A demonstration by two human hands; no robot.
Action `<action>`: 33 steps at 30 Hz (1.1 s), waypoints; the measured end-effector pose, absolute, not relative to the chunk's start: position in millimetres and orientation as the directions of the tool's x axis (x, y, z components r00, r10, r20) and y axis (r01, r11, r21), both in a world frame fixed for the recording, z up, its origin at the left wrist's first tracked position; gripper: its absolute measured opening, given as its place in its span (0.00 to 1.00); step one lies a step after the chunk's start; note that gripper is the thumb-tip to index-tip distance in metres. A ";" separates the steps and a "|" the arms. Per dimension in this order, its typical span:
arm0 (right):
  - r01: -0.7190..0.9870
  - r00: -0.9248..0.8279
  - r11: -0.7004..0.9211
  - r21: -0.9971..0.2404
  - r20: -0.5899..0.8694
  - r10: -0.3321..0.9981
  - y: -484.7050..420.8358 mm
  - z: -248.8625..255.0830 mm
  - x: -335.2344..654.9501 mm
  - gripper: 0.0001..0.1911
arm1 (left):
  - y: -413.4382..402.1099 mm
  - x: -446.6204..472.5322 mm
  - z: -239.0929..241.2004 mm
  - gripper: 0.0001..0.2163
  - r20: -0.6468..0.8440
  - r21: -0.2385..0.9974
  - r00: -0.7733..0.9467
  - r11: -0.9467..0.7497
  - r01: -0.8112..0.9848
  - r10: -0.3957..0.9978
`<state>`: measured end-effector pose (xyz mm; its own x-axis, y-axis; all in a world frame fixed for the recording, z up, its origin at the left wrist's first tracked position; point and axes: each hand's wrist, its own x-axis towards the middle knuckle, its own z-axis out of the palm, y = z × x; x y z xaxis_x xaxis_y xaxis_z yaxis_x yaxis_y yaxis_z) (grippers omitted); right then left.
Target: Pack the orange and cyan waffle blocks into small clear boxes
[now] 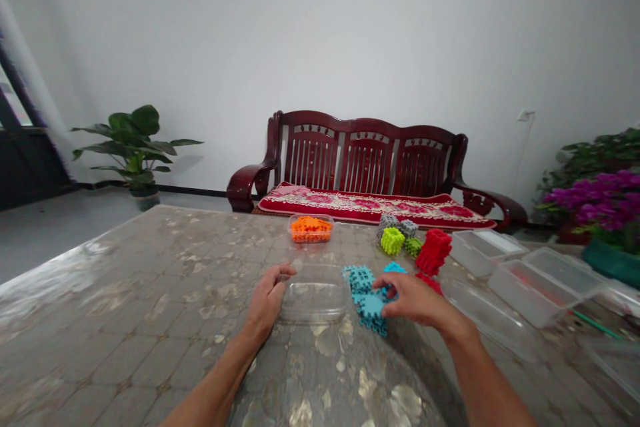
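Note:
A clear plastic container (315, 307) stands in front of me with nothing seen in it. My left hand (269, 295) holds its left end, the fingers curled at the rim. Just right of the container lie several teal interlocking puzzle-block pieces (367, 297). My right hand (417, 297) reaches over these from the right, its thumb and fingers closed on the right side of a teal piece. Behind that hand shows a brighter blue piece (395, 267), partly hidden.
Farther back sits a clear container of orange pieces (311, 229). Lime-green (393, 240), grey (389, 225) and red block stacks (434, 251) stand at the back right. Translucent boxes (540, 283) and a clear lid (490, 313) lie to the right. A wooden bench (367, 163) stands beyond the table.

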<state>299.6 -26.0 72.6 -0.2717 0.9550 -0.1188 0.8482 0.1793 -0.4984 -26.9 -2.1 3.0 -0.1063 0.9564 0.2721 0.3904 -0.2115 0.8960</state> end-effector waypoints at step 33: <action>0.944 -0.252 0.227 -0.240 -0.079 0.964 -48.1 54.1 281.1 0.22 | 3.7 -25.8 -4.1 0.16 0.304 0.891 -0.117 -0.238 0.387 0.946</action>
<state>281.1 -48.1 54.1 -0.2521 0.9645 -0.0789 0.9439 0.2271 -0.2396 -25.8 3.7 -4.1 -0.1166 0.9456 0.3038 0.3873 -0.2384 0.8906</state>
